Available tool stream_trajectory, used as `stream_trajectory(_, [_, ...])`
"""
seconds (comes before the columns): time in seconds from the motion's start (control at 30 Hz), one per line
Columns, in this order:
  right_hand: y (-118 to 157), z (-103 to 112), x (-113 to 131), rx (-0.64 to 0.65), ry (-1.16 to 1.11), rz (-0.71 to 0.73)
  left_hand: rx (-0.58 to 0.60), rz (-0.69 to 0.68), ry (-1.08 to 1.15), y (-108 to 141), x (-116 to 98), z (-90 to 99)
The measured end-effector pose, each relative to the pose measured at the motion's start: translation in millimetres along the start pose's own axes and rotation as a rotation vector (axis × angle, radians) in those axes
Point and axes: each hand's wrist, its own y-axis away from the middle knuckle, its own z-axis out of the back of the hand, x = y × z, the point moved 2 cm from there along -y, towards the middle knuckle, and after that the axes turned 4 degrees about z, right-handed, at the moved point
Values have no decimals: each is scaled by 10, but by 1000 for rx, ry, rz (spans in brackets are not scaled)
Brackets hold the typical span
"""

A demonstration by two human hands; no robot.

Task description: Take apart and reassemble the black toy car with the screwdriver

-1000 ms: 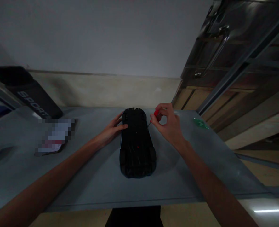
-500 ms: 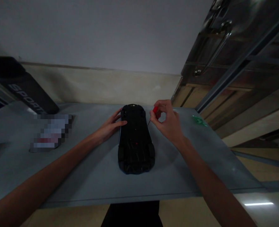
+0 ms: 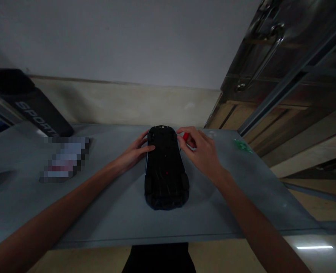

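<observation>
A black toy car (image 3: 166, 170) lies upside down on the grey table, its dark underside facing up with a small red dot on it. My left hand (image 3: 135, 151) grips the car's left side, thumb on the underside and fingers along the edge. A small tool with a red handle (image 3: 186, 137) is pinched in my right hand (image 3: 199, 149), close beside the car's upper right side. My right fingertips are at the car's edge; whether they touch it is hard to tell.
A black "SPORT" bottle or case (image 3: 40, 110) leans at the back left. Near it lies a blurred phone-like object (image 3: 67, 157). A small green packet (image 3: 242, 146) rests on the right of the grey table (image 3: 213, 220). The wall stands behind, and a metal frame is at right.
My right hand has shifted toward the car, bringing its fingertips to the car's upper right edge, and the red-handled tool's thin shaft shows less. My left hand keeps its hold on the car.
</observation>
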Motion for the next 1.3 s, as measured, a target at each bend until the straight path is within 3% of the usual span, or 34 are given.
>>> stream_trajectory(0.27, [-7, 34, 25, 43, -39, 39, 31, -31, -8, -43, 50, 50])
stream_trajectory(0.5, [-18, 33, 30, -13, 14, -37, 23, -27, -26, -35, 35, 31])
stream_trajectory(0.87, [-4, 17, 26, -14, 37, 12, 52, -43, -59, -41, 78, 104])
stream_trajectory(1.07, [-23, 8, 83, 66, -14, 95, 2, -12, -42, -18, 33, 53])
stream_trajectory(1.3, [-13, 7, 53, 55, 9, 45, 4, 0, -34, 6, -12, 6])
